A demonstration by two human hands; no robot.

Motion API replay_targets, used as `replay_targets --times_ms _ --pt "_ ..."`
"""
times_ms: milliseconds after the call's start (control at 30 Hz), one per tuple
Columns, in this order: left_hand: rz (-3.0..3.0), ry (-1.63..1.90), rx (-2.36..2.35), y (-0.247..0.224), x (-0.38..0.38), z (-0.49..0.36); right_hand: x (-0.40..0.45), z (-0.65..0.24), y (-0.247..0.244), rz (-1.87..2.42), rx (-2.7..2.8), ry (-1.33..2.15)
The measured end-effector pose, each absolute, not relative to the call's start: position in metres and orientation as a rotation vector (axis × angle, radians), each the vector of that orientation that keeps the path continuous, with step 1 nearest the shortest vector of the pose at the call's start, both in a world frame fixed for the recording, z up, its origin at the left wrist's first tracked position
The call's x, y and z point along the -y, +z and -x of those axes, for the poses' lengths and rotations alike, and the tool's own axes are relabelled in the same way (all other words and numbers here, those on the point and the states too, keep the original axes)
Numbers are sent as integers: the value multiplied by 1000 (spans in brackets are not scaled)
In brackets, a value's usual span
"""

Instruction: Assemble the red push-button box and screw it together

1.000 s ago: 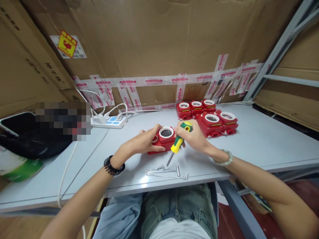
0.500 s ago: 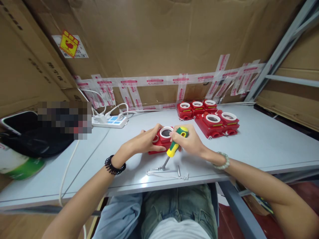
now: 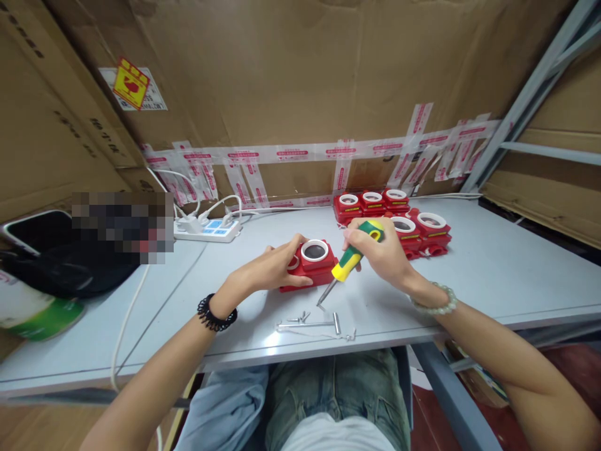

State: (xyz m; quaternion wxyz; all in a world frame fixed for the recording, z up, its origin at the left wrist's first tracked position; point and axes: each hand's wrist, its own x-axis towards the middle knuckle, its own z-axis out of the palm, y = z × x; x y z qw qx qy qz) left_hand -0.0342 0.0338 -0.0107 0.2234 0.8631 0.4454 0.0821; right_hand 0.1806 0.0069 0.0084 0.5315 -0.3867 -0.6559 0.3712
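My left hand (image 3: 277, 266) grips the left side of a red box-shaped housing (image 3: 322, 274) with a white ring round a dark window on top. In my right hand (image 3: 382, 254) is a screwdriver (image 3: 350, 263) with a green and yellow handle, its shaft slanting down and left. Its tip is close above the table, just in front of the red housing; whether it touches the surface I cannot tell. Small screws (image 3: 300, 317) lie beyond a T-shaped metal rod (image 3: 310, 324), with a thin white cord and a small metal piece (image 3: 350, 337) beside it.
Several similar red housings (image 3: 425, 241) stand at the back right, partly behind my right hand. A white power strip (image 3: 206, 230) with plugs is at the back left. A black bag (image 3: 94, 269) and a green-white container (image 3: 42, 316) stand at the left. Cardboard (image 3: 300, 75) backs the table (image 3: 493, 269).
My right hand has moved right and slightly up with the screwdriver, whose tip has come away from the screws. My left hand and the red housing have stayed in place.
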Motion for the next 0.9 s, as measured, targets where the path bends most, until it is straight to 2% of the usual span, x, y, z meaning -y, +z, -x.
replay_targets --times_ms 400,567,900 --pt "-2364 216 -1220 -10 -34 35 -31 -204 25 836 1245 554" --pt "-2392 196 -1239 -11 -37 35 -53 -210 17 852 1145 480" --pt "-2391 216 -1211 -14 -38 36 -77 -208 -6 960 1078 561"
